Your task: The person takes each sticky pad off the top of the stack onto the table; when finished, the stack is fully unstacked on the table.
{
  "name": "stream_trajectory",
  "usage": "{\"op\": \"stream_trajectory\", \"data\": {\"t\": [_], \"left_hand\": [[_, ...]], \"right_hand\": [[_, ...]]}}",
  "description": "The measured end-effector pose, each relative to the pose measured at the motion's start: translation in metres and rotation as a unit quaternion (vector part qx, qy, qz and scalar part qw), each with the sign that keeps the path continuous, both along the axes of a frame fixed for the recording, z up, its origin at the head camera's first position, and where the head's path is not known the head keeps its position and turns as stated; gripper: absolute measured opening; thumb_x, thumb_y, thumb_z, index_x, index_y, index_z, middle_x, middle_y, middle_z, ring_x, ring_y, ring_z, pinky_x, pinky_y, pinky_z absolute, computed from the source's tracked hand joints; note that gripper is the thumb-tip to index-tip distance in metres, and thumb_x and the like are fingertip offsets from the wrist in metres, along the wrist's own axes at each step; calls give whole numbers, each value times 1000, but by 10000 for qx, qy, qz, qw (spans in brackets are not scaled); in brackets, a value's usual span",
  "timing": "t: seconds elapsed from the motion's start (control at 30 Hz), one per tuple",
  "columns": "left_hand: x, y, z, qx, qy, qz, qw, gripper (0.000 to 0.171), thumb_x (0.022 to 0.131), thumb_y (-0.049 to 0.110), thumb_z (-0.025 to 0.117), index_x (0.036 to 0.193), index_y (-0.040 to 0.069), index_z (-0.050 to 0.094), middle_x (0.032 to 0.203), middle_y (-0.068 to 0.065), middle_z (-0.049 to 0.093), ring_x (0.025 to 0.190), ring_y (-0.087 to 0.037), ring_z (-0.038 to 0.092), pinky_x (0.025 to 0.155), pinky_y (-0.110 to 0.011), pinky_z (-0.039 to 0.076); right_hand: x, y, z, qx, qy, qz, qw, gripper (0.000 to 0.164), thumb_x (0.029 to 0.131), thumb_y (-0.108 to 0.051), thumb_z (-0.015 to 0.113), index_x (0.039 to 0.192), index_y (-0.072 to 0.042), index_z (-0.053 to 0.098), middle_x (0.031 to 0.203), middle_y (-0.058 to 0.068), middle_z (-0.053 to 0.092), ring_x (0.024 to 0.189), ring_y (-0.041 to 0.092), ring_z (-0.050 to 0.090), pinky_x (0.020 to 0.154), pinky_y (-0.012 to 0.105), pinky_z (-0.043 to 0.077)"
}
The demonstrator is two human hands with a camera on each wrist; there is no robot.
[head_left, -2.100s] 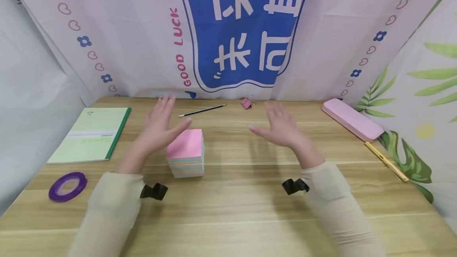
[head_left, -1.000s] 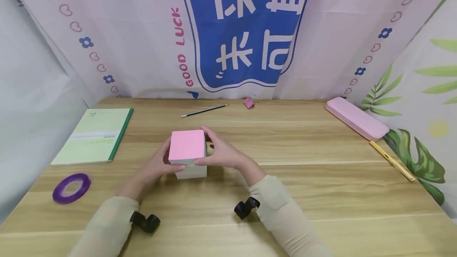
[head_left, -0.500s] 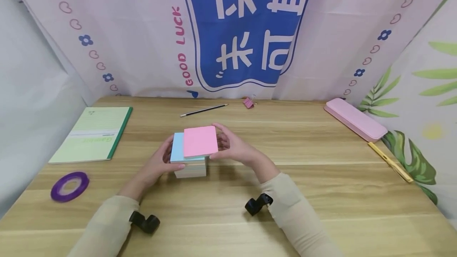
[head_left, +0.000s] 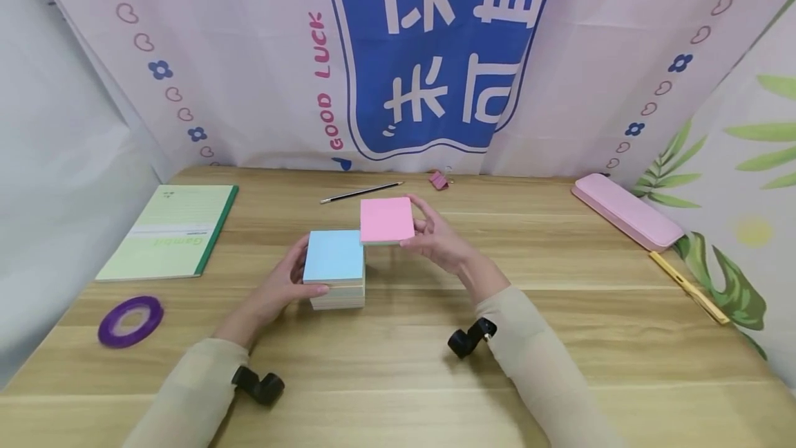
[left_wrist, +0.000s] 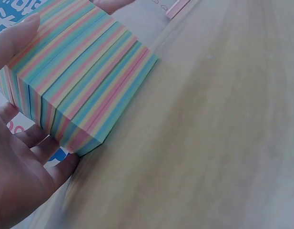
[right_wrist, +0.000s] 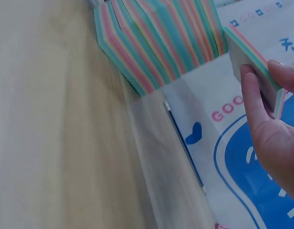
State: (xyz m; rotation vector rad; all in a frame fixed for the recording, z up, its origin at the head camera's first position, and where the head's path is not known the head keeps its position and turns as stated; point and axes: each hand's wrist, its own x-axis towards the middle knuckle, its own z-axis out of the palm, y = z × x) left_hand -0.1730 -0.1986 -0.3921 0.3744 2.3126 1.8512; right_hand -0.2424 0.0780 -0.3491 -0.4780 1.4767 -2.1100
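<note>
Pink-topped pad [head_left: 385,218] is held up off the tabletop [head_left: 398,379], between one and two o'clock from the blue-topped stack [head_left: 334,256]; whether their nearest corners touch, I cannot tell. The right hand [head_left: 438,239] has its grip pinching the pad at its three-o'clock side, thumb at the near edge, a finger against the underside. The left hand [head_left: 280,289] has its grip around the stack's nine-o'clock side, thumb on the near face; the stack's sides show coloured stripes. From the stack, a pencil [head_left: 362,192] lies between twelve and one o'clock, a pink case [head_left: 627,211] near three, a green notebook [head_left: 164,234] near nine, and purple tape [head_left: 108,327] between eight and nine.
</note>
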Motion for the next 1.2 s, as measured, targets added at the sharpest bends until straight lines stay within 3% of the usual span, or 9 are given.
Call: {"op": "stream_trajectory", "data": {"t": [0.33,0.7,1.03,1.2], "left_hand": [[0,0,-1,-41,-61,-21,10000,91,71,18,69,138,15,8,138,-15,18,125,-29,16,99,-45,13],[3,0,1,209,-7,3,9998,91,71,14,70,138,11,9,136,-17,21,123,-30,21,99,-45,15],[2,0,1,212,-38,56,9998,89,71,14,70,138,14,11,136,-16,22,121,-29,23,99,-45,16],[3,0,1,163,-23,6,9999,90,71,14,69,138,13,9,136,-17,21,122,-30,22,98,-46,16]], "right_hand": [[-48,-27,-17,-34,-985,-402,9943,88,71,26,40,139,-23,13,128,26,30,107,36,43,86,36,39],[-78,-70,-43,464,-1475,-356,9873,90,71,27,40,140,-21,8,133,21,24,104,33,46,82,33,43],[-79,-88,-38,1482,-884,-568,9834,88,73,23,46,140,-19,6,125,20,39,94,26,53,78,32,45],[-76,-82,-32,1934,-663,-461,9778,81,77,17,50,139,-14,9,124,21,40,92,27,54,81,35,44]]}}
